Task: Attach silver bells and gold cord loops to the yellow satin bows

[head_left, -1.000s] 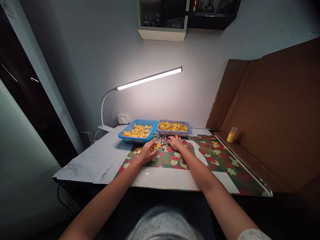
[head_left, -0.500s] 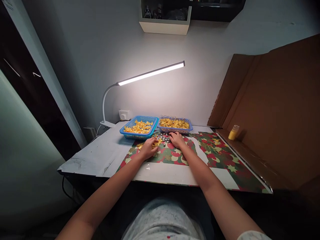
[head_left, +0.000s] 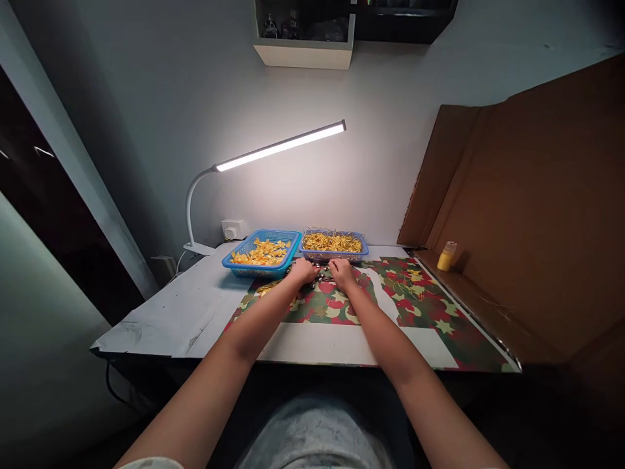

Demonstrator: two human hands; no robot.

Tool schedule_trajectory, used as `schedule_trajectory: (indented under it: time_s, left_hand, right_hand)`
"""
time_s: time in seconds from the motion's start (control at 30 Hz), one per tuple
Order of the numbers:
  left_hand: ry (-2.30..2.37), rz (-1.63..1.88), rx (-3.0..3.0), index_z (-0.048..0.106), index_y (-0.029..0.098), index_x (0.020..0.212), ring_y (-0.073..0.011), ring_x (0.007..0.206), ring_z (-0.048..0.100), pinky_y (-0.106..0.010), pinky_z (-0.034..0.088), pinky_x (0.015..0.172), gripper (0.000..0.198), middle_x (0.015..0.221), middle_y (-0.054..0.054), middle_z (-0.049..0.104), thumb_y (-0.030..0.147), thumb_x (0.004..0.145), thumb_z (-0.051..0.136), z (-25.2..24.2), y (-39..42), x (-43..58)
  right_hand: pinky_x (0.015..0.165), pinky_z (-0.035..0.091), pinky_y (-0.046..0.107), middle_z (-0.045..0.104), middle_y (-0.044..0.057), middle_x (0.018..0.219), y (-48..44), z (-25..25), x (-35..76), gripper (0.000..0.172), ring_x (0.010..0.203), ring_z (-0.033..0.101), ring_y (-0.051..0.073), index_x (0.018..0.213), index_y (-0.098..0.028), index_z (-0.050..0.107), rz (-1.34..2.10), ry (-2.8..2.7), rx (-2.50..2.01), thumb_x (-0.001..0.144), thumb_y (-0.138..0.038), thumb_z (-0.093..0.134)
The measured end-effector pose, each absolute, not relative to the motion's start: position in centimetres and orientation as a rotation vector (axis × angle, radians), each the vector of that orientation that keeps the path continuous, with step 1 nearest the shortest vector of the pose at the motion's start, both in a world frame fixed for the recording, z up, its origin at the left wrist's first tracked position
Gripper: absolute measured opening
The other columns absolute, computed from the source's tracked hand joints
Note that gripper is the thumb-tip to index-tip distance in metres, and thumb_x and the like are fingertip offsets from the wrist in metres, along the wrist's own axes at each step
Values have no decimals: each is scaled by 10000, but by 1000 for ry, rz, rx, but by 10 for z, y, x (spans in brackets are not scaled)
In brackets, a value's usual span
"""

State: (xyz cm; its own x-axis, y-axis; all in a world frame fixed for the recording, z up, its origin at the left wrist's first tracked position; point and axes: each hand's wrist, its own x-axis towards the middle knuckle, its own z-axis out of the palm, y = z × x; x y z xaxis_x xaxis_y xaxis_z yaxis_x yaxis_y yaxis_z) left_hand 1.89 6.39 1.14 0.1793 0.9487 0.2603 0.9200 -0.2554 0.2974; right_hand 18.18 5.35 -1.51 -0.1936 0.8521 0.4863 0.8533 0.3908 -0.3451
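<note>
Head view: curled hands [head_left: 342, 274] (grip unclear) among shiny rounded pieces [head_left: 320, 278] near perforated plastic baskets [head_left: 254, 269].

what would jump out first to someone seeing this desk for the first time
Probably the glowing lamp bar, slanting across the picture above the desk. Next come the blue basket and, to its right, the purplish basket, both holding yellow pieces. In front of them, the left hand and right hand are among small silvery pieces.
</note>
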Motion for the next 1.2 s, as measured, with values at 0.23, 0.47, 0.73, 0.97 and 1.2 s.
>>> schedule_trajectory:
  time_s: [0.23,0.47,0.73,0.97,1.2]
  left_hand:
    - [1819,635,2381,573,160,1207,-228,1027,615,-427,538,859,332,1216,-102,594,323,918,579,8,59,3]
    - [1636,978,2516,569,173,1216,-227,1051,604,-442,527,883,323,1246,-105,581,319,927,564,13,26,0]
    - [1118,773,2749,632,171,1081,-192,982,623,-411,524,879,230,1142,-85,638,329,932,554,-7,-36,10]
    - [1086,902,2701,700,225,928,-228,954,628,-383,503,884,194,991,-79,691,240,862,518,-3,-37,1]
    - [1099,1117,2607,683,229,821,-239,868,636,-381,505,822,214,875,-59,701,280,830,475,-2,-25,-7]
  right_hand:
    - [874,529,402,598,88,1195,63,-22,194,286,1015,611,192,1177,-168,585,51,-1886,-1482,946,-331,546]
    - [907,512,427,588,91,1220,52,-18,192,297,1058,597,207,1186,-166,582,30,-1797,-1410,940,-330,555]
    - [950,484,449,563,95,1267,37,-11,212,299,1110,571,220,1201,-178,577,27,-1584,-1430,944,-328,545]
    - [901,517,416,579,93,1232,45,-9,236,291,1049,596,201,1194,-180,578,11,-1369,-1625,948,-331,540]
    - [864,534,387,602,86,1188,53,-16,229,268,1001,613,183,1162,-173,593,1,-1422,-1633,949,-327,540]
